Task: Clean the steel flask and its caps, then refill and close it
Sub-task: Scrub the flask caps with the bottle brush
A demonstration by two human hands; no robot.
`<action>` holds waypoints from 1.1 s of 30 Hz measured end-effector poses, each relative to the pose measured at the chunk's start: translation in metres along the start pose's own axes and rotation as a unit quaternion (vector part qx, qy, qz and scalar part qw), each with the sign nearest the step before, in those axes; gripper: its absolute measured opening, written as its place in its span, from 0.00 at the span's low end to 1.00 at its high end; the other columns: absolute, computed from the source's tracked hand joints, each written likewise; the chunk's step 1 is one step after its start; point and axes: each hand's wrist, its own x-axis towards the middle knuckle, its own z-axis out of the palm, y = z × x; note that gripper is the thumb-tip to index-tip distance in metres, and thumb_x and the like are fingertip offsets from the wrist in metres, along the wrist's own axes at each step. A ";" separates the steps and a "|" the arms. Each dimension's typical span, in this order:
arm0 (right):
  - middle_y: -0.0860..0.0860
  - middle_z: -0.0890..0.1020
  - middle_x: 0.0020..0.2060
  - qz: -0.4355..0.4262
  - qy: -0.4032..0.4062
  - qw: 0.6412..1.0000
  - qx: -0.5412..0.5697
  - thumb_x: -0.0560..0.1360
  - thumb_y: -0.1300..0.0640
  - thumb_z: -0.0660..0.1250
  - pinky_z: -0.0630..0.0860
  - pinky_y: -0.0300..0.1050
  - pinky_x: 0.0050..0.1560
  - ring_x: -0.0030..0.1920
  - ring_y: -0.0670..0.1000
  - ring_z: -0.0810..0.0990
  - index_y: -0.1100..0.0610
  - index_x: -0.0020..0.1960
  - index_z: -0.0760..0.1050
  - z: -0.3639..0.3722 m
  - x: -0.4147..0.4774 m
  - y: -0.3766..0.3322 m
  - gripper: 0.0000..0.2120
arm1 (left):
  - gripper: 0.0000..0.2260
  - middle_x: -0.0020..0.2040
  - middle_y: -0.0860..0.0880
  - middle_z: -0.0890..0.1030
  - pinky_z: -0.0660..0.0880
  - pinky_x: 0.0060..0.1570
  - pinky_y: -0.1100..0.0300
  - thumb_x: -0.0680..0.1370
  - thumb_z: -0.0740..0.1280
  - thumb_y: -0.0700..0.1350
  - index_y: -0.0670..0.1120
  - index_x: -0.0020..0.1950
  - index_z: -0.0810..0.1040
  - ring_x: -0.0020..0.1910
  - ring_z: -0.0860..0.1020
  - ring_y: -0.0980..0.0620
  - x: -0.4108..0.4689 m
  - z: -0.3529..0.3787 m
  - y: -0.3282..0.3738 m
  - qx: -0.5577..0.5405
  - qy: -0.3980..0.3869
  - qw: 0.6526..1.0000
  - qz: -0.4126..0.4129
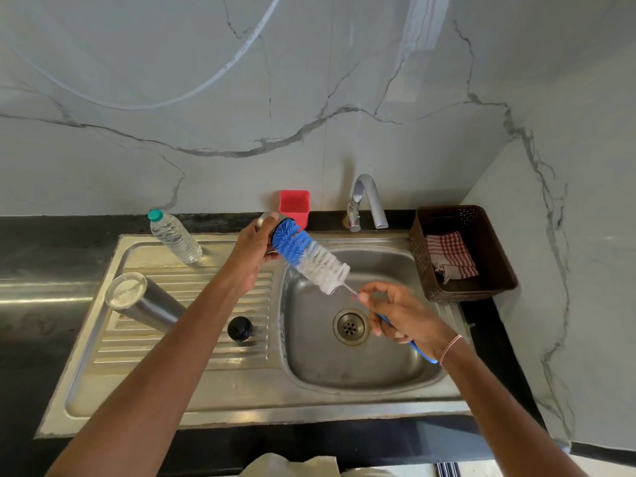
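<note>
The left hand (253, 249) grips the steel cap (264, 222) above the sink (206, 401). The right hand (402, 318) grips the brush (309, 256) and scrubs inside it. The flask (144, 301) and black cap (240, 328) sit near the sink's left edge. Filling and closing are still to do.

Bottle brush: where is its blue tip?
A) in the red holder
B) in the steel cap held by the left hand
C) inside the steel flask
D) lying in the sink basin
B: the bottle brush has its blue bristles pushed into the steel cap that the left hand grips, the right hand holds its handle, and the steel flask stands apart on the drainboard.
</note>
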 end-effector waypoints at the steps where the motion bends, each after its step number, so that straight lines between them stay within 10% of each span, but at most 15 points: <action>1: 0.56 0.78 0.29 -0.034 0.041 0.996 -0.078 0.80 0.49 0.70 0.62 0.39 0.20 0.22 0.51 0.66 0.55 0.56 0.79 -0.001 0.000 0.001 0.10 | 0.19 0.51 0.48 0.87 0.81 0.57 0.48 0.82 0.67 0.57 0.44 0.64 0.79 0.53 0.85 0.47 0.000 0.000 0.001 -0.003 0.011 1.000 0.002; 5: 0.47 0.82 0.35 -0.180 0.267 0.773 -0.547 0.82 0.44 0.65 0.77 0.48 0.30 0.32 0.54 0.81 0.48 0.53 0.78 0.001 0.002 0.023 0.08 | 0.13 0.50 0.46 0.87 0.81 0.57 0.47 0.82 0.68 0.57 0.47 0.54 0.77 0.50 0.85 0.47 -0.005 0.003 -0.001 -0.009 0.024 1.000 0.008; 6: 0.46 0.81 0.33 -0.196 0.273 0.778 -0.531 0.83 0.46 0.64 0.75 0.45 0.29 0.31 0.53 0.80 0.49 0.53 0.79 0.003 0.001 0.022 0.09 | 0.15 0.50 0.46 0.87 0.81 0.58 0.47 0.82 0.68 0.57 0.46 0.55 0.77 0.50 0.85 0.47 -0.006 0.002 -0.002 -0.009 0.018 1.000 0.011; 9: 0.47 0.65 0.25 -0.063 0.054 0.995 -0.059 0.84 0.50 0.64 0.59 0.37 0.22 0.21 0.44 0.60 0.60 0.50 0.81 -0.001 0.001 0.015 0.14 | 0.16 0.49 0.49 0.88 0.81 0.58 0.48 0.82 0.67 0.57 0.46 0.59 0.80 0.51 0.86 0.50 -0.010 -0.001 0.001 0.001 -0.010 1.000 0.027; 10: 0.48 0.61 0.27 -0.011 0.001 0.999 0.052 0.83 0.49 0.64 0.54 0.36 0.22 0.22 0.45 0.55 0.61 0.50 0.80 -0.001 -0.002 0.011 0.15 | 0.16 0.50 0.49 0.88 0.81 0.58 0.48 0.82 0.67 0.57 0.46 0.59 0.81 0.51 0.85 0.50 -0.011 -0.001 0.003 0.005 -0.016 0.999 0.031; 14: 0.50 0.70 0.27 -0.047 0.063 0.997 -0.018 0.78 0.49 0.73 0.60 0.36 0.23 0.23 0.47 0.61 0.53 0.55 0.79 0.001 -0.007 0.015 0.11 | 0.17 0.52 0.44 0.86 0.81 0.57 0.48 0.81 0.68 0.57 0.45 0.59 0.80 0.54 0.84 0.46 -0.011 -0.006 0.012 0.004 -0.011 0.999 0.041; 18: 0.45 0.79 0.30 -0.202 0.289 0.786 -0.507 0.81 0.47 0.67 0.74 0.45 0.27 0.27 0.51 0.78 0.47 0.56 0.79 0.005 -0.005 0.037 0.07 | 0.20 0.47 0.47 0.84 0.79 0.52 0.52 0.81 0.68 0.58 0.42 0.60 0.80 0.47 0.83 0.52 -0.014 -0.003 0.011 0.020 -0.011 0.999 0.047; 19: 0.45 0.77 0.28 -0.218 0.293 0.797 -0.481 0.82 0.49 0.67 0.72 0.44 0.27 0.26 0.49 0.75 0.49 0.55 0.80 0.008 -0.005 0.036 0.06 | 0.20 0.47 0.48 0.85 0.79 0.51 0.53 0.82 0.68 0.58 0.42 0.61 0.80 0.47 0.84 0.53 -0.015 -0.002 0.010 0.020 -0.014 0.999 0.048; 22: 0.44 0.64 0.24 -0.085 0.101 0.991 -0.021 0.82 0.49 0.65 0.57 0.38 0.24 0.22 0.45 0.59 0.57 0.47 0.80 0.006 -0.005 0.022 0.13 | 0.15 0.50 0.49 0.87 0.79 0.53 0.53 0.82 0.68 0.56 0.46 0.59 0.82 0.50 0.84 0.52 -0.018 -0.004 0.012 0.019 -0.023 0.999 0.045; 23: 0.47 0.61 0.26 -0.016 0.045 0.995 0.086 0.82 0.48 0.64 0.53 0.37 0.23 0.23 0.46 0.55 0.58 0.47 0.80 0.005 -0.007 0.015 0.14 | 0.13 0.50 0.49 0.87 0.79 0.53 0.52 0.82 0.68 0.56 0.47 0.58 0.82 0.51 0.84 0.51 -0.018 -0.005 0.014 0.020 -0.027 0.998 0.045; 27: 0.51 0.74 0.27 -0.064 0.113 0.990 -0.055 0.80 0.47 0.69 0.60 0.37 0.21 0.21 0.46 0.64 0.54 0.53 0.79 0.006 -0.009 0.015 0.10 | 0.14 0.49 0.47 0.86 0.80 0.51 0.53 0.82 0.68 0.56 0.45 0.55 0.81 0.49 0.84 0.51 -0.019 -0.007 0.019 0.020 -0.016 0.998 0.056; 31: 0.47 0.80 0.33 -0.192 0.330 0.752 -0.537 0.82 0.48 0.66 0.69 0.41 0.23 0.26 0.51 0.77 0.51 0.52 0.79 0.015 -0.010 0.041 0.08 | 0.14 0.49 0.46 0.86 0.80 0.55 0.50 0.82 0.68 0.57 0.46 0.53 0.81 0.49 0.84 0.49 -0.024 -0.002 0.011 0.010 0.017 0.999 0.049; 33: 0.45 0.77 0.27 -0.217 0.285 0.827 -0.434 0.82 0.53 0.66 0.63 0.39 0.23 0.22 0.47 0.69 0.55 0.47 0.80 0.022 -0.009 0.041 0.09 | 0.12 0.48 0.48 0.87 0.81 0.56 0.50 0.82 0.68 0.57 0.49 0.52 0.82 0.50 0.84 0.50 -0.027 -0.001 0.007 -0.002 0.008 0.999 0.048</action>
